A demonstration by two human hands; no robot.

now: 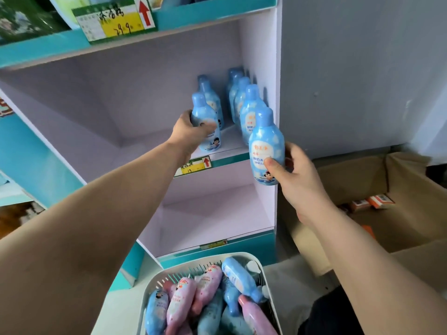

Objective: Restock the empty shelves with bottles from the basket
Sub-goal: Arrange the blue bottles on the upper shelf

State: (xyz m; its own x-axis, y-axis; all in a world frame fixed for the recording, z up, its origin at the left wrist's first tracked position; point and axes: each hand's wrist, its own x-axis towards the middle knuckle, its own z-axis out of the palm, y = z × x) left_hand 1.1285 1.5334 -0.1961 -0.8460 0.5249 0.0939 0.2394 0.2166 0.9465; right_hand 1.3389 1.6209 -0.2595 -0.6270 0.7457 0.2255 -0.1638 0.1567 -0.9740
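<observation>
My left hand (191, 131) grips a blue bottle (205, 117) standing upright near the front edge of the middle shelf (154, 151). My right hand (295, 177) holds a second blue bottle (264, 143) upright in the air, just in front of the shelf's right front corner. Several more blue bottles (244, 102) stand in a row along the right side of that shelf, and one stands behind the bottle in my left hand. Below me, a white basket (256, 262) holds several blue and pink bottles (193, 298) lying down.
The lower shelf (212, 213) has nothing on it. A price tag (196, 165) hangs on the middle shelf's front edge. Open cardboard boxes (387, 189) with small orange packets stand on the floor to the right, against a grey wall (350, 81).
</observation>
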